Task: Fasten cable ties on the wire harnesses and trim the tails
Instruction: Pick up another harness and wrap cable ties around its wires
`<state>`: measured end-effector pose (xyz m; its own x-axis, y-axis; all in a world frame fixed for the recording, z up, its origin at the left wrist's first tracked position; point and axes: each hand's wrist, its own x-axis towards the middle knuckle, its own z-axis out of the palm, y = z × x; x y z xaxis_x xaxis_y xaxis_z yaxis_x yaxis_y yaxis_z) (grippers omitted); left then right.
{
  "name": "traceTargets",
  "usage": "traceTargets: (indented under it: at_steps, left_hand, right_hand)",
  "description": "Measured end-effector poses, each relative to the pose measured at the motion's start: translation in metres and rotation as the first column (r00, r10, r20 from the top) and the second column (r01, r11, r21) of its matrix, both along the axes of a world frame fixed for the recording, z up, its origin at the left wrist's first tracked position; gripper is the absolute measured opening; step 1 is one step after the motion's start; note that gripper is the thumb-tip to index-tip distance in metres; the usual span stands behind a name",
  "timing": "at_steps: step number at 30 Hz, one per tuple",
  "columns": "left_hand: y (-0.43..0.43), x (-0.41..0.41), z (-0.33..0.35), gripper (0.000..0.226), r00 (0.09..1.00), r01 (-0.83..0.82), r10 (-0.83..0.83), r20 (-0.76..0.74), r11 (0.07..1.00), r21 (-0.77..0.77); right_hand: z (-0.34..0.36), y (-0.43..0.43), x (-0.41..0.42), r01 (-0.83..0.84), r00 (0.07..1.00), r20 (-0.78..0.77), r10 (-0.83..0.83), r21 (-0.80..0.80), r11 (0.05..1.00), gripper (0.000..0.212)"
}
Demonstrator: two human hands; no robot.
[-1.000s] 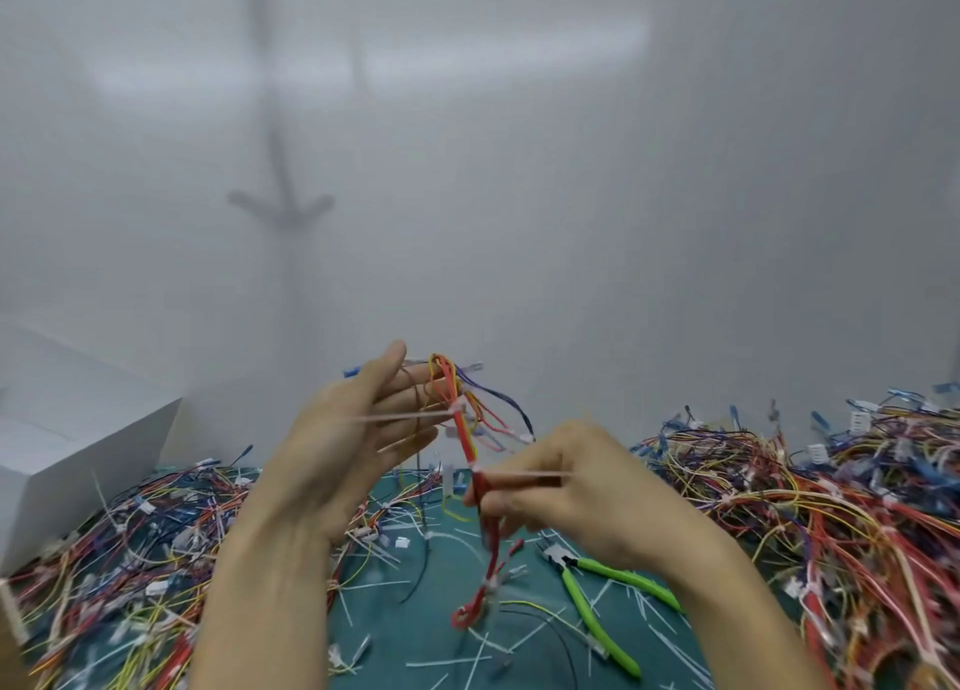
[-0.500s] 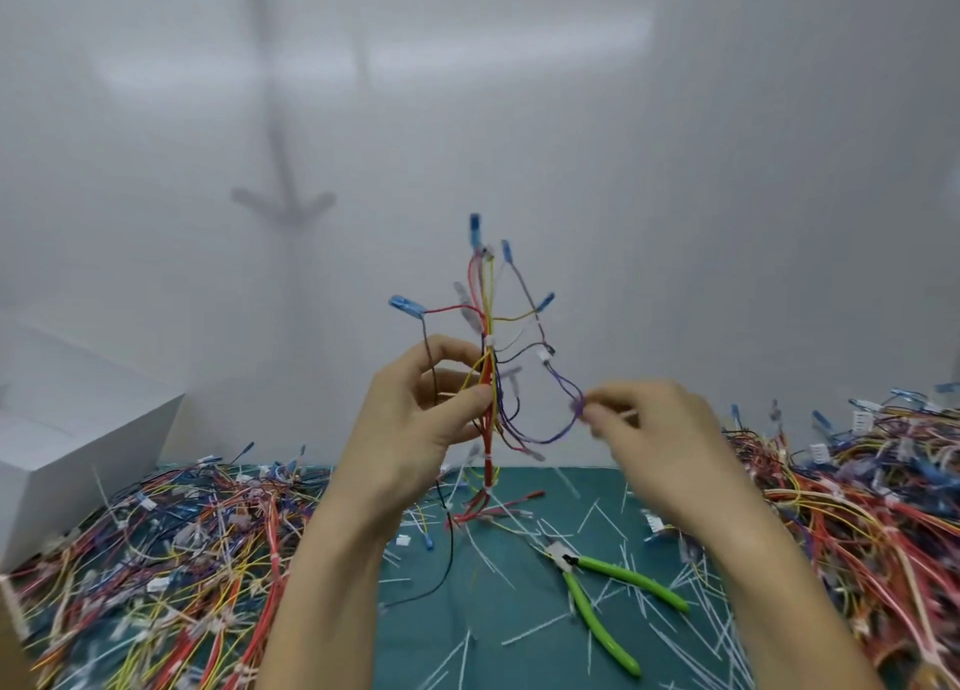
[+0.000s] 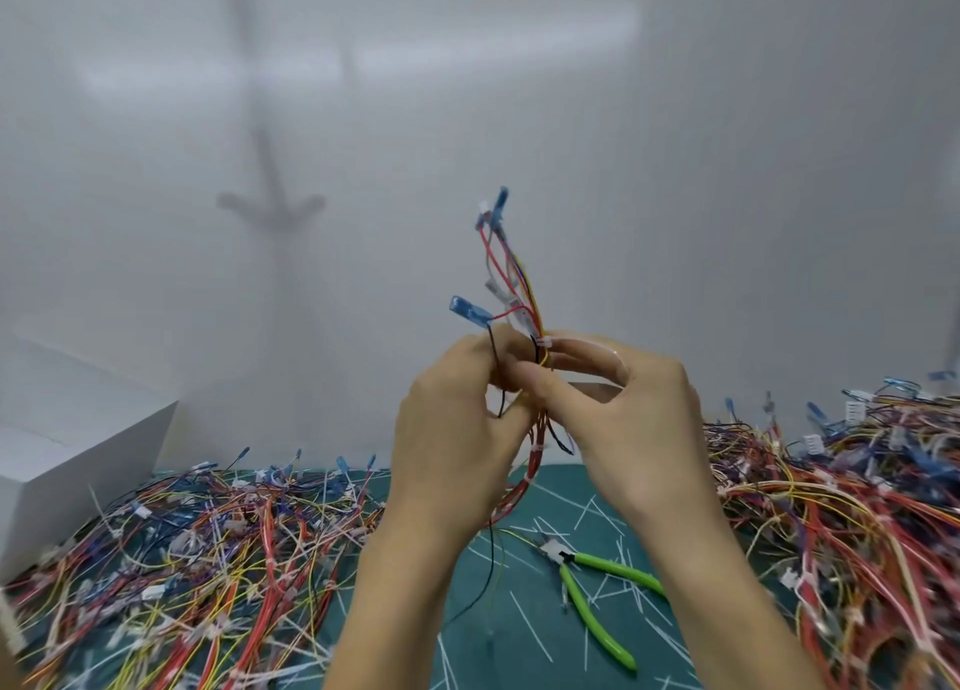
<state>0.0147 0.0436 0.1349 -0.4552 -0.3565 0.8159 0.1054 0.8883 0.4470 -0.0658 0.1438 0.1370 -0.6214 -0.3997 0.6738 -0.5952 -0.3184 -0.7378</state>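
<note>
Centrally, we hold one wire harness [image 3: 511,274] upright at mid-frame, our left hand [image 3: 452,445] curled round its bundle and our right hand [image 3: 628,429] pinching a white cable tie [image 3: 582,342] against it; our fingers hide the wrap. Green cutters [image 3: 587,580] lie on the mat [image 3: 561,492] lower right, between tangled harness piles [image 3: 208,559], with a white box [image 3: 67,455] far left.

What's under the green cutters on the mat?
The teal mat, directly; the green cutters lie flat on it. White cut tie tails lie beside and between the handles. Whether any tail runs beneath the handles is hidden.
</note>
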Motion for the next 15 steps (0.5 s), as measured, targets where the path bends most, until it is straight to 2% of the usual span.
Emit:
traceTargets:
  at_steps: [2, 4, 7, 10, 12, 15]
  left_hand:
    - [0.0, 0.001, 0.001, 0.02, 0.999, -0.034, 0.036, 0.031, 0.998, -0.045]
    - [-0.001, 0.004, 0.002, 0.026, 0.996, 0.039, -0.035, 0.085, 0.998, -0.041]
    - [-0.004, 0.012, 0.005, 0.041, 0.968, 0.201, -0.214, 0.13, 0.974, 0.107]
    - [-0.014, 0.019, 0.003, 0.054, 0.964, 0.17, -0.203, 0.172, 0.968, 0.187]
    - [-0.025, 0.025, 0.0, 0.065, 0.935, 0.112, -0.183, 0.303, 0.965, 0.235]
    - [-0.041, 0.034, -0.008, 0.064, 0.776, 0.047, -0.243, 0.582, 0.943, 0.33]
  right_hand:
    - [0.0, 0.0, -0.001, 0.0, 1.0, 0.02, 0.0, 0.001, 1.0, 0.023]
    - [-0.002, 0.0, -0.005, 0.008, 0.997, 0.071, -0.007, -0.016, 1.0, 0.028]
    - [-0.002, 0.001, -0.011, 0.011, 0.99, 0.139, -0.006, -0.04, 0.999, 0.031]
    - [0.001, 0.003, -0.014, -0.062, 0.962, 0.255, 0.095, -0.135, 0.989, 0.034]
    - [0.003, 0.005, -0.017, -0.071, 0.935, 0.328, 0.135, -0.199, 0.977, 0.026]
    - [0.005, 0.009, -0.021, -0.048, 0.905, 0.398, 0.151, -0.258, 0.965, 0.017]
